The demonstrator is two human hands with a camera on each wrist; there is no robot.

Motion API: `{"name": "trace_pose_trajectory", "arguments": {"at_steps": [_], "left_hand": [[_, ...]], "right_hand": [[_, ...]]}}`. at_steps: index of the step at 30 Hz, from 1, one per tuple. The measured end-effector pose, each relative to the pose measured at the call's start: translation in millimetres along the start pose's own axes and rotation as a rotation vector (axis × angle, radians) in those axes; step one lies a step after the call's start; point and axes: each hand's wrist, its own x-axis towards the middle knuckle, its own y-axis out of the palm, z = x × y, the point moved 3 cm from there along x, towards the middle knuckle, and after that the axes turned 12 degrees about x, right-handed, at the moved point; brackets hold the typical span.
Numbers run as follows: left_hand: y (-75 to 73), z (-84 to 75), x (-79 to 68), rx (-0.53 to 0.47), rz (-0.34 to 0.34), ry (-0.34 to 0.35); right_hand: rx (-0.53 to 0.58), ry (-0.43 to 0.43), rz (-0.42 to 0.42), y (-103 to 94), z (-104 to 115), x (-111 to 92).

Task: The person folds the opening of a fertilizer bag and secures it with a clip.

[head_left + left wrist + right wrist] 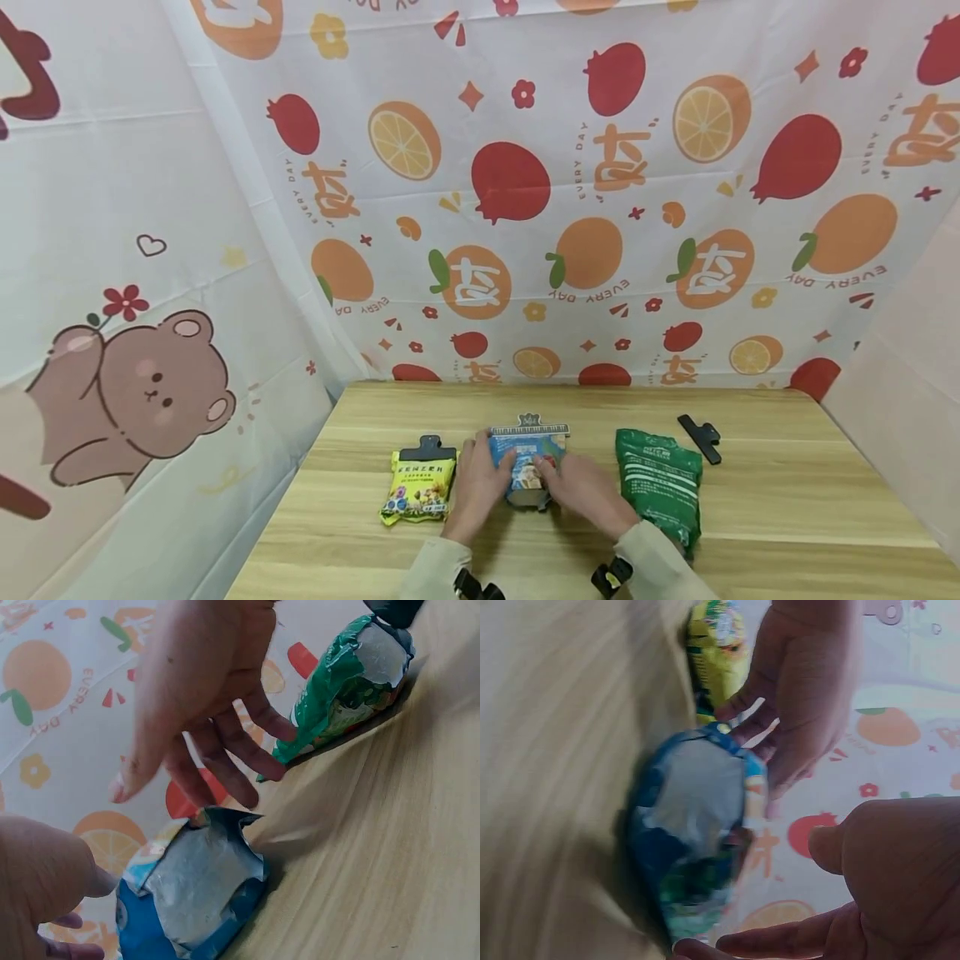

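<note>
Yellow packet (417,490): laid on the bench (787,508), its top clamped by a black clip (427,450).
Left grip (478,483): placed at the blue packet's left side, fingers loosely extended, not curled around it.
Blue packet (527,477): found on the bench between both grips, topped by a striped clip (530,428); judged light, soft, rather slippery; best held gently by both sides, below the clip.
Right grip (591,492): fingers spread, nothing clasped.
Green packet (660,483): perhaps heavier; support from underneath is advised.
Loose black clip (701,438): presumably stiff.

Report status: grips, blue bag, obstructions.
Left grip and right grip open, at blue bag's sides. Bag on table, clip across far end. No obstruction seen.
</note>
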Motion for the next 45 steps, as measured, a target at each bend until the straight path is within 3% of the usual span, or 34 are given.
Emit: {"name": "trace_pose_trajectory", "arguments": {"at_steps": [4,12,17,22,35,45], "left_hand": [[-4.6,-6.9,0.7,0.003,-0.050,0.052],[-13.2,-24.8,-4.4,-0.019,-0.111,0.147],[-17.3,-38.4,-8.8,-0.050,-0.134,0.220],[-21.3,-54.0,-11.8,-0.105,-0.140,0.318],[-9.1,-84.7,-21.0,-0.147,-0.017,0.436],[17.1,-108.8,-21.0,-0.153,0.118,0.445]], "right_hand": [[0.016,-0.023,-0.031,-13.0,11,-2],[-0.081,-0.037,-0.115,-41.7,23,-10],[-0.113,-0.065,-0.205,-61.9,28,-19],[-0.116,-0.082,-0.244,-81.3,29,-27],[-0.130,-0.011,-0.269,-125.4,-10,-42],[-0.131,0.020,-0.280,-146.1,-47,-51]]}}
